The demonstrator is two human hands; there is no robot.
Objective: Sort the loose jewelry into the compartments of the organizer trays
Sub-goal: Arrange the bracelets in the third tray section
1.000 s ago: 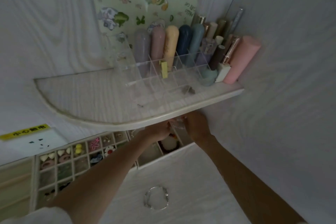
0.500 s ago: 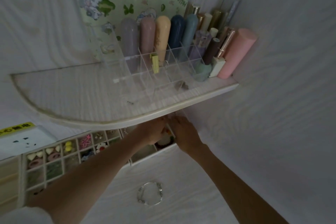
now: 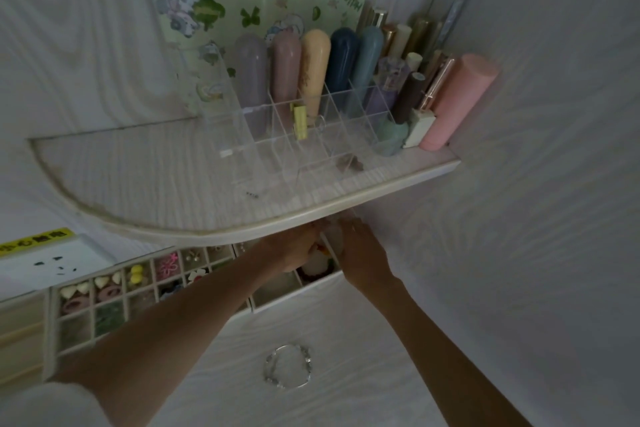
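Both hands, left hand and right hand, are jammed under the curved white shelf over the white compartment tray, can't tell what either grips, so whatever's in there could easily drop into the wrong slot.

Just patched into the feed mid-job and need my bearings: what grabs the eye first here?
A row of pastel tubes stands in a clear acrylic organizer on the curved shelf at top. Below it, both hands, left hand and right hand, meet over the compartment tray of colourful trinkets, fingertips hidden under the shelf. A silver bracelet lies loose on the white surface nearer the camera.
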